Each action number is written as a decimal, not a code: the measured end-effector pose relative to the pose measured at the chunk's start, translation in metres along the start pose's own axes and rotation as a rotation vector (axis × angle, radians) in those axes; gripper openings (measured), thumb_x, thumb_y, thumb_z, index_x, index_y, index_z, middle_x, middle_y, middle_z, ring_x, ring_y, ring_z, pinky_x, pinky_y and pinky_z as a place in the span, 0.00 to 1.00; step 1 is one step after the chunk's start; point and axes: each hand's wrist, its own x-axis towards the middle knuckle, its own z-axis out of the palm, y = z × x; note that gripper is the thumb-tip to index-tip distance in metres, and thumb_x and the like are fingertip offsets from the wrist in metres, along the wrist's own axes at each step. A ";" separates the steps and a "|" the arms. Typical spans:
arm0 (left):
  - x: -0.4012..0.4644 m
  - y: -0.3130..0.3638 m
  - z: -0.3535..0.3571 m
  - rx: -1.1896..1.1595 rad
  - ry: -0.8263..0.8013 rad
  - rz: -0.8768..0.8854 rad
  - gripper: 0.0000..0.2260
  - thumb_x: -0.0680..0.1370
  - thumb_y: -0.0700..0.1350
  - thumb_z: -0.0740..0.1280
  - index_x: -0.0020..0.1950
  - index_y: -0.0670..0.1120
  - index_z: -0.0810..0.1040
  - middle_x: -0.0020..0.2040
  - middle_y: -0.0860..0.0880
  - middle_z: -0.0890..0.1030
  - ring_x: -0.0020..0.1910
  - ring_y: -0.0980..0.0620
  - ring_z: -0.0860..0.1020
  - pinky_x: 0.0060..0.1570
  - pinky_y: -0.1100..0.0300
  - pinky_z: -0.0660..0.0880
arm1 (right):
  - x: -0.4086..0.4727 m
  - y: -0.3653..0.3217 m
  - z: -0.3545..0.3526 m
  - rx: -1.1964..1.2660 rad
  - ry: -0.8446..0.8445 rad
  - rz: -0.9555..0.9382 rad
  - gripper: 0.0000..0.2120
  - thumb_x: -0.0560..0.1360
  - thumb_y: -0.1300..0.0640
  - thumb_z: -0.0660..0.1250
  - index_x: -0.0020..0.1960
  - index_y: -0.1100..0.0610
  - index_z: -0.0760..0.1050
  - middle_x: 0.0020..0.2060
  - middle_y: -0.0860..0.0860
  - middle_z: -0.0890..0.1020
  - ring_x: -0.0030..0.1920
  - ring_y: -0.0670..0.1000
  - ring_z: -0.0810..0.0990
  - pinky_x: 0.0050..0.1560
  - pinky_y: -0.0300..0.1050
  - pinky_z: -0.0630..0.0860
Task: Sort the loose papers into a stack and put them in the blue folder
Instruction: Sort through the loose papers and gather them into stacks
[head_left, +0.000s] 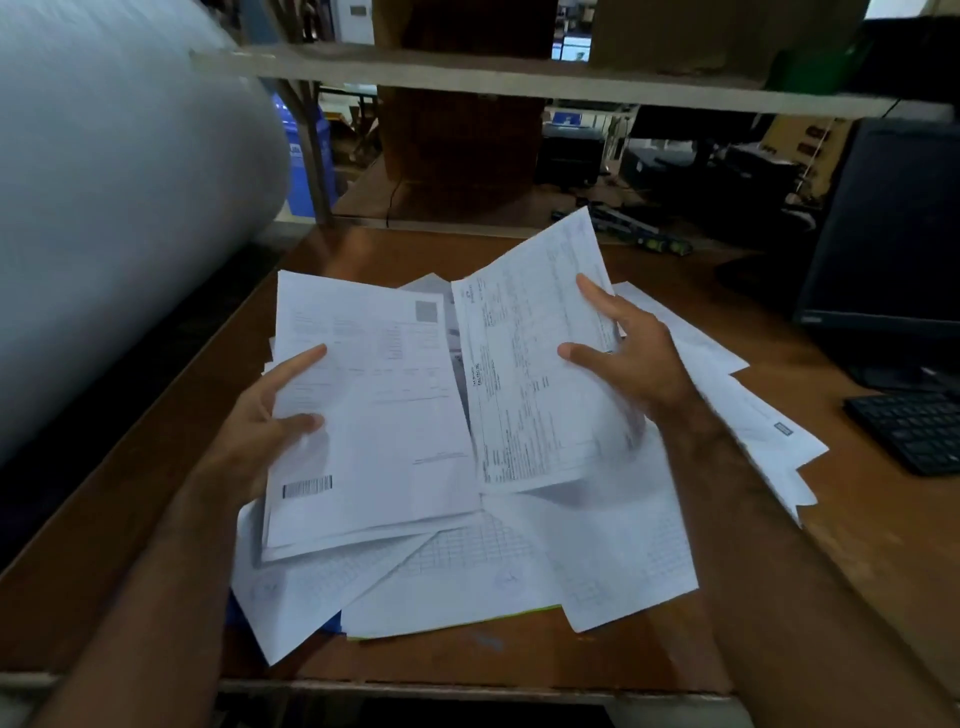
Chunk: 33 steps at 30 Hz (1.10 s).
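loose papers (467, 582) fan across our desk (519, 660). left hand (260, 426) grips the stack (374, 415), right hand (628, 353) pinches a sheet (530, 374); we should square edges before merging.

Both forearms are bare, no sleeves showing.

loose papers (498, 566) lie spread across the middle of the surface (779, 597). above them the left hand (254, 431) holds a small stack (374, 415) and the right hand (631, 353) a single sheet (530, 374), side by side. a keyboard (914, 428) lies at the right edge, a monitor (893, 234) behind it, a shelf (519, 78) overhead.
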 end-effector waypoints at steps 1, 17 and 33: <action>0.001 0.000 0.002 0.003 0.013 -0.003 0.33 0.77 0.27 0.67 0.68 0.63 0.79 0.72 0.52 0.75 0.65 0.43 0.78 0.61 0.40 0.79 | -0.002 -0.007 -0.008 0.168 -0.001 0.010 0.36 0.73 0.53 0.78 0.77 0.41 0.67 0.66 0.36 0.77 0.64 0.43 0.78 0.64 0.50 0.79; -0.010 0.017 0.037 -0.235 -0.075 0.044 0.36 0.75 0.26 0.67 0.74 0.60 0.74 0.71 0.53 0.77 0.66 0.44 0.79 0.58 0.43 0.81 | -0.018 0.011 0.066 0.157 -0.117 0.006 0.23 0.76 0.52 0.75 0.69 0.41 0.77 0.65 0.38 0.75 0.62 0.40 0.75 0.64 0.34 0.74; -0.010 0.029 0.055 -0.187 -0.060 0.022 0.17 0.83 0.61 0.60 0.69 0.59 0.77 0.59 0.59 0.85 0.53 0.55 0.85 0.50 0.58 0.81 | -0.029 0.021 0.108 0.509 -0.176 0.052 0.26 0.80 0.60 0.70 0.70 0.36 0.74 0.72 0.36 0.72 0.72 0.45 0.72 0.66 0.53 0.78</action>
